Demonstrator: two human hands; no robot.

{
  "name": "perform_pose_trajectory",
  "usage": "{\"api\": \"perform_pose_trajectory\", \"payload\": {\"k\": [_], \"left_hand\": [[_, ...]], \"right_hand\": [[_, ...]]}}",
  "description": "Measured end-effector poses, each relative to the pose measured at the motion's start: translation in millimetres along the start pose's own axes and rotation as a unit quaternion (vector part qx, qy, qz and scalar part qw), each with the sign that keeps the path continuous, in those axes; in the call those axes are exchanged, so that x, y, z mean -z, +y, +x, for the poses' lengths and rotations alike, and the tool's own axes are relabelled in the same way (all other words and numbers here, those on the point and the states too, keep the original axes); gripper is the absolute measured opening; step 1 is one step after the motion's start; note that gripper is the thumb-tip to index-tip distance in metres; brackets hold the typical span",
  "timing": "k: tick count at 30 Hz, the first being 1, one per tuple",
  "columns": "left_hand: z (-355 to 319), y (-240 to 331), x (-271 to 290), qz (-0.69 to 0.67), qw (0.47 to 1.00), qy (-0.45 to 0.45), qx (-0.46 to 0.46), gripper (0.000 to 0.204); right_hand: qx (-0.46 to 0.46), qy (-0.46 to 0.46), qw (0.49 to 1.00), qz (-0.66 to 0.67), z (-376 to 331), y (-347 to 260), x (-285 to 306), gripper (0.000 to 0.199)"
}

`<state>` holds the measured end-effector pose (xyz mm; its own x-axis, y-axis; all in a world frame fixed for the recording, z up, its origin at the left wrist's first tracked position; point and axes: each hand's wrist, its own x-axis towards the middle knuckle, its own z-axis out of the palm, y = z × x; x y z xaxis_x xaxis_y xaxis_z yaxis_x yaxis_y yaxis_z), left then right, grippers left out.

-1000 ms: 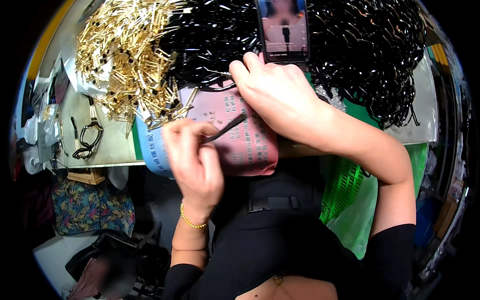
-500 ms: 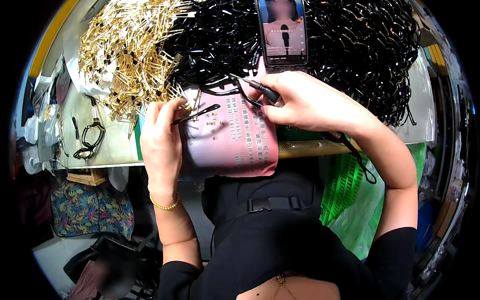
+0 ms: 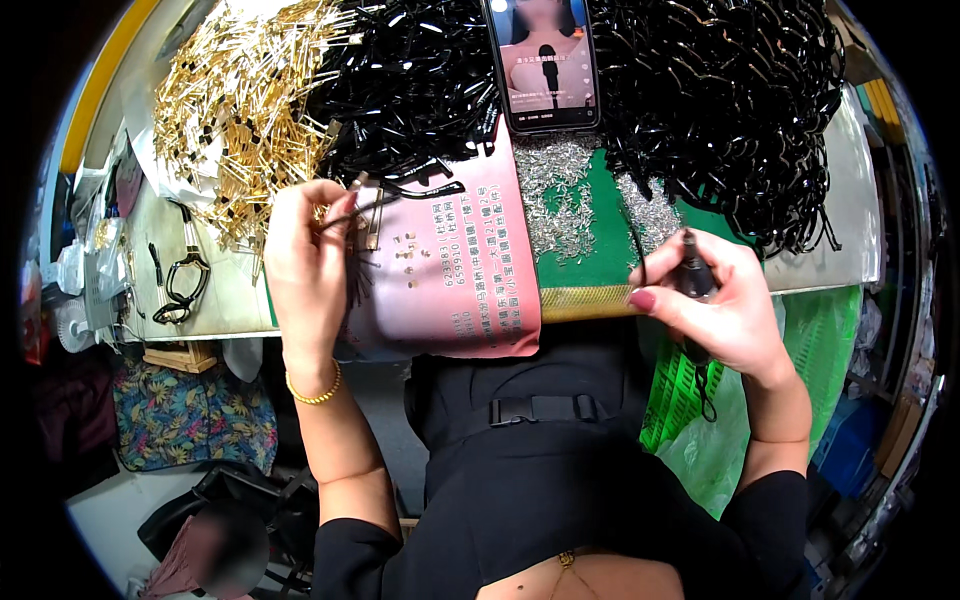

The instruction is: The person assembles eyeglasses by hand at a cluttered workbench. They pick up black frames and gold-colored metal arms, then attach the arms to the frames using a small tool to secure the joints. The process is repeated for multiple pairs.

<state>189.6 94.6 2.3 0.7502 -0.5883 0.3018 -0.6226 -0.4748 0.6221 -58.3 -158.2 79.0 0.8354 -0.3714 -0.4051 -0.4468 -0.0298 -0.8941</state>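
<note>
My left hand (image 3: 312,225) is closed, pinching a slim dark eyeglass temple (image 3: 345,212) above the pink printed sheet (image 3: 490,320). Just beyond its fingers lie more black temples (image 3: 430,190) and a gold metal piece (image 3: 374,228). My right hand (image 3: 725,300) has come to the table's front edge, wrapped around a dark pen-shaped screwdriver (image 3: 697,278) with a looped cord below it. A thin black curved strip (image 3: 637,235) runs down to its thumb and finger; whether it is gripped I cannot tell. Small silver screws (image 3: 560,200) lie beside the sheet on the green mat (image 3: 715,225).
Gold temples (image 3: 240,110) are heaped at the far left, black temples (image 3: 400,90) in the middle, black eyeglass frames (image 3: 730,110) at the right. A phone (image 3: 545,70) stands between. Glasses (image 3: 182,275) lie at the left; a green basket (image 3: 680,385) hangs below the right edge.
My right hand has swung right and nearer with the screwdriver, away from the pink sheet, uncovering the silver screws. My left hand stays near its place, still pinching a temple.
</note>
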Motion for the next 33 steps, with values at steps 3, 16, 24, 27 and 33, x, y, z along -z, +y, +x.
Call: {"api": "perform_pose_trajectory", "payload": {"k": [3,16,24,27,33], "left_hand": [[11,9,6,-0.308,0.943,0.039,0.123,0.018],[-81,130,-74,-0.373,0.896,-0.241,0.014,0.033],[-79,128,-68,-0.506,0.767,-0.362,0.154,0.03],[-80,127,-70,-0.509,0.761,-0.368,0.163,0.03],[-84,128,-72,-0.465,0.81,-0.343,0.103,0.026]], "right_hand": [[-0.007,0.031,0.997,0.074,-7,9,5,0.012],[-0.023,0.052,0.971,0.234,-17,31,-8,0.016],[0.001,0.084,0.969,0.234,-17,31,-11,0.02],[-0.02,0.065,0.967,0.244,-17,31,-13,0.02],[-0.035,0.035,0.973,0.227,-21,33,-17,0.018]]}}
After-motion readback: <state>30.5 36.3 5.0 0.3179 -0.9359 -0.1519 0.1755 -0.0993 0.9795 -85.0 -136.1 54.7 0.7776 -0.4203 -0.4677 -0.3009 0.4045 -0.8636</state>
